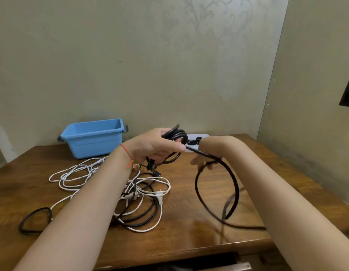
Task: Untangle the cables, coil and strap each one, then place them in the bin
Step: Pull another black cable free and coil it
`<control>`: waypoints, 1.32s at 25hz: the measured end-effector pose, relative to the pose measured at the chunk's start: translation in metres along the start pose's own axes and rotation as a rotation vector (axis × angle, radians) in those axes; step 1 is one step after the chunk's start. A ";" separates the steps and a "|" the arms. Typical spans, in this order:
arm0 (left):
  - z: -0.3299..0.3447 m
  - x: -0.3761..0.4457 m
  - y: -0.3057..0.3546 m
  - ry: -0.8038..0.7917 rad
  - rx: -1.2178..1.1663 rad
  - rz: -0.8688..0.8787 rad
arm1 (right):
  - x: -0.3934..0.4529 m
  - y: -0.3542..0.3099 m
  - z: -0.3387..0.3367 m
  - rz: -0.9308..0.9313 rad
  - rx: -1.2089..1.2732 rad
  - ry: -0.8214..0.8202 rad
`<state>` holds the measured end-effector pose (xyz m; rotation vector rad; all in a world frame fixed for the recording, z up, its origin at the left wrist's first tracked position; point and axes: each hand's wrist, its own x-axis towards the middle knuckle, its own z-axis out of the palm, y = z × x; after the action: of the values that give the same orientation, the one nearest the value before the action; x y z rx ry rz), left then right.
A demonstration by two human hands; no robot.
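Both hands' grips close on black cable (216,184): left (154,145), right (206,160).

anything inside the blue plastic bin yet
The rectangular blue plastic bin shows only bare inner walls near its rim. Its floor is hidden by the front wall, so whether a coiled cable lies there cannot be seen.
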<state>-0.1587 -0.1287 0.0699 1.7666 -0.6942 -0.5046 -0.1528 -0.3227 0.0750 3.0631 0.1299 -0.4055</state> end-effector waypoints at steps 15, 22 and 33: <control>-0.015 -0.001 -0.031 0.316 -0.123 -0.184 | -0.002 0.009 -0.009 -0.259 1.633 0.100; -0.013 -0.003 -0.039 0.142 -0.787 -0.062 | 0.014 0.001 0.017 -0.155 1.342 0.237; 0.000 0.006 -0.059 0.378 -1.212 0.065 | 0.015 -0.030 0.036 -0.311 1.660 0.122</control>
<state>-0.1424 -0.1203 0.0137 0.6487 -0.0824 -0.3883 -0.1500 -0.2938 0.0349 4.7332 0.4845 -0.4728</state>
